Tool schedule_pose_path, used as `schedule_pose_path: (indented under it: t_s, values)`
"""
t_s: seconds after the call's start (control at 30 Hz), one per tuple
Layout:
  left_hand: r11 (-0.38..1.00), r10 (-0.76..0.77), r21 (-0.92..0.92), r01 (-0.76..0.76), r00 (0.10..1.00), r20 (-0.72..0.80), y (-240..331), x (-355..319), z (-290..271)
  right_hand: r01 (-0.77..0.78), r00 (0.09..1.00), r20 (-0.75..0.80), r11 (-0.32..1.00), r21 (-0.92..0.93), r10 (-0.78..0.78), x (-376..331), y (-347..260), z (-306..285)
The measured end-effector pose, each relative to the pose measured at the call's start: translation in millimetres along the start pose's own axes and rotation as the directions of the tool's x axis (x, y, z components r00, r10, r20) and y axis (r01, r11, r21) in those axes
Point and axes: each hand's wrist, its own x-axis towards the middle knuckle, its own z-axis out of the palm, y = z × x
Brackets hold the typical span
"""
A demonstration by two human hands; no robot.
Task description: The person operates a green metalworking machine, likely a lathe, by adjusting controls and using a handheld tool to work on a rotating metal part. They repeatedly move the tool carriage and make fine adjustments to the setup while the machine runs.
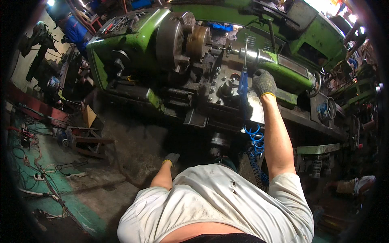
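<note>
My right hand (264,83), in a dark knit glove with a yellow cuff, reaches out over the green lathe (279,67), close to the tailstock. Its fingers are curled closed, and what they hold, if anything, is hidden. Just left of the fist is a blue air blow gun (243,87), its thin nozzle pointing away from me. A coiled blue hose (256,141) hangs below it. Low beside my body, away from the machine, is my gloved left hand (172,158); its fingers are too dark to read. The chuck (170,40) grips a brownish round workpiece (198,42).
Several tools (121,25) lie on top of the headstock. A handwheel (315,84) sticks out at the tailstock's right end. Cables (38,176) trail over the floor at the left, near a metal frame (91,141). A person in blue (76,32) is at the far left.
</note>
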Motion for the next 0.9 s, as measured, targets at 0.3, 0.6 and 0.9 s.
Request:
schedule_pose_path:
  t_s: [0.3,0.6,0.9]
  values:
    - [0.978,-0.131,-0.179,0.109,0.984,-0.12,15.2,-5.2,-3.2,-0.03,0.997,0.065,1.0,-0.001,0.03,-5.0,-11.3,-12.7]
    - [0.995,-0.055,-0.079,0.056,0.998,0.008,9.0,9.4,2.3,-0.001,1.0,0.016,0.999,0.033,0.0,-6.0,-12.2,-10.9]
    - [0.97,-0.148,-0.198,0.144,0.989,-0.003,7.6,5.3,1.3,-0.02,1.0,0.016,1.0,0.016,0.019,-0.1,-3.7,-1.3]
